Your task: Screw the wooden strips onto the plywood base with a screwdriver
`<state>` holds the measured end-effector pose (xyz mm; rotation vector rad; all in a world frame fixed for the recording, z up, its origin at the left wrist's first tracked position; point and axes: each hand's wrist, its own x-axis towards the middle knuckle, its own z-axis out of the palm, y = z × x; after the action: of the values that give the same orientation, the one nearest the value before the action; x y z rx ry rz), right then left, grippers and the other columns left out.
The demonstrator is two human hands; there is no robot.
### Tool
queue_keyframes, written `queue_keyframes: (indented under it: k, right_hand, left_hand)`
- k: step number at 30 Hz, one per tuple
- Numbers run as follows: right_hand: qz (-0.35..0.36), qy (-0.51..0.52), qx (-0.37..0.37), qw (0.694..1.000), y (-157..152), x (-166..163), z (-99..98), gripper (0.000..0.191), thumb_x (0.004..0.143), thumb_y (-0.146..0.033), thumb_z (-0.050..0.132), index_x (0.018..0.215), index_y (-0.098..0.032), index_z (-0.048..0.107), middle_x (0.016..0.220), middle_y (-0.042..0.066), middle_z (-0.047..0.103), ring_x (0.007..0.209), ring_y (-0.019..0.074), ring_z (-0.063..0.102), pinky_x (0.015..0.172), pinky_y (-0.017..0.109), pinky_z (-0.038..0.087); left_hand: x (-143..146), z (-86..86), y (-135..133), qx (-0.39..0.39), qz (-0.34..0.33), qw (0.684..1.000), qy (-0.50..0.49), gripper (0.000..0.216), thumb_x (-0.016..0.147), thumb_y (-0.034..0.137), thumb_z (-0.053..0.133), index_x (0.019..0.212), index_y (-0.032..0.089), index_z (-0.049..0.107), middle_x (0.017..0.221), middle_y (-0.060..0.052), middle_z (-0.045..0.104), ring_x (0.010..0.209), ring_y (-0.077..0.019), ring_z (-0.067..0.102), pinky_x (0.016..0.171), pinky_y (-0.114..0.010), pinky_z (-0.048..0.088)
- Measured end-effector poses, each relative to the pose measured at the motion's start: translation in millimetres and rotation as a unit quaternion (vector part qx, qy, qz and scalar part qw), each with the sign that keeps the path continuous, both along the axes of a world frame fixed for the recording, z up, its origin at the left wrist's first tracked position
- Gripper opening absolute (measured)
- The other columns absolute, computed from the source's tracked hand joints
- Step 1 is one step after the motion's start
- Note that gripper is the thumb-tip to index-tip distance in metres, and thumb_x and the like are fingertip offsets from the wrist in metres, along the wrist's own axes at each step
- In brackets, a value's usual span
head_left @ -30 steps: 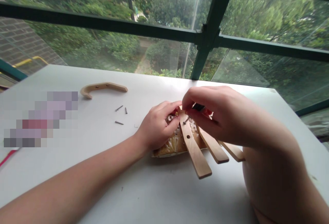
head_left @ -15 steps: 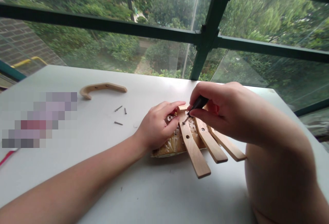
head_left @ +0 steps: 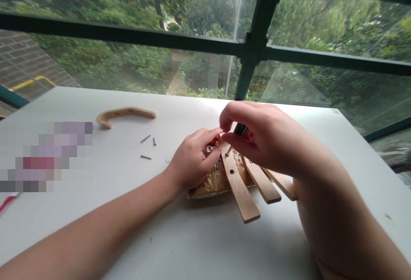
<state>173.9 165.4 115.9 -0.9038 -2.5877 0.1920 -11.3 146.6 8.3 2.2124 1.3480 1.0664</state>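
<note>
Left hand (head_left: 192, 158) pinching a wooden hook (head_left: 239, 190), right hand (head_left: 260, 138) wrapped around a screwdriver (head_left: 240, 129).
The hook crosses a wrapped block (head_left: 210, 183), tail toward five o'clock; it looks light, stiff, smooth and sturdy, best gripped by its edges near the eleven-o'clock end, clear of the screw (head_left: 227, 155).

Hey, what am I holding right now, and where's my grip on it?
Your right hand holds a screwdriver by its dark handle. Your left hand touches the wooden hook beneath it, near the upper end; whether it grips cannot be told.
</note>
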Motion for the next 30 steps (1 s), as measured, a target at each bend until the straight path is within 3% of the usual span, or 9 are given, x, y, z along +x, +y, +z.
queue_keyframes:
  k: [6,11,17,24,30]
  right_hand:
    - [0.082,-0.008,-0.081,0.993,-5,9,8.0,0.014,0.087,-0.015,0.050,0.099,-0.018,0.057,0.088,0.001,0.063,0.075,0.0112,0.051,0.067,0.024,0.036]
    - [0.076,-0.026,-0.136,0.988,-11,19,15.5,0.033,0.081,-0.005,0.049,0.112,-0.018,0.054,0.098,0.001,0.065,0.081,0.0113,0.055,0.070,0.023,0.039]
    - [0.041,-0.030,-0.089,0.995,-5,23,16.2,0.018,0.091,-0.017,0.048,0.103,-0.022,0.060,0.087,-0.002,0.064,0.071,0.0099,0.052,0.064,0.023,0.036]
    - [0.028,-0.021,-0.073,0.997,-3,25,16.6,0.005,0.085,-0.019,0.060,0.089,-0.021,0.058,0.069,-0.006,0.056,0.057,0.0068,0.043,0.053,0.023,0.029]
    - [0.023,-0.010,-0.068,0.997,-4,21,15.0,0.017,0.084,-0.021,0.061,0.075,-0.020,0.046,0.060,-0.007,0.046,0.053,0.0064,0.034,0.050,0.024,0.025]
  left_hand:
    - [0,-0.3,0,0.010,0.007,1.000,0.017,0.025,0.090,0.023,0.055,0.113,0.021,0.064,0.093,-0.002,0.063,0.086,-0.0172,0.058,0.080,-0.028,0.047]
    - [0,-0.9,0,0.005,0.010,1.000,0.021,0.028,0.090,0.024,0.056,0.117,0.021,0.064,0.094,-0.002,0.063,0.084,-0.0169,0.058,0.081,-0.028,0.047]
    - [2,-0.6,0,0.005,0.021,1.000,0.021,0.035,0.092,0.023,0.055,0.126,0.022,0.060,0.100,-0.002,0.064,0.087,-0.0168,0.058,0.082,-0.028,0.048]
    - [3,-0.4,0,-0.008,0.016,1.000,-0.001,0.039,0.091,0.021,0.056,0.130,0.023,0.058,0.108,-0.001,0.065,0.093,-0.0150,0.060,0.087,-0.025,0.047]
    - [4,-1.4,-1,-0.024,0.040,0.999,-0.015,0.042,0.092,0.026,0.057,0.133,0.022,0.055,0.108,-0.002,0.067,0.089,-0.0153,0.061,0.084,-0.026,0.049]
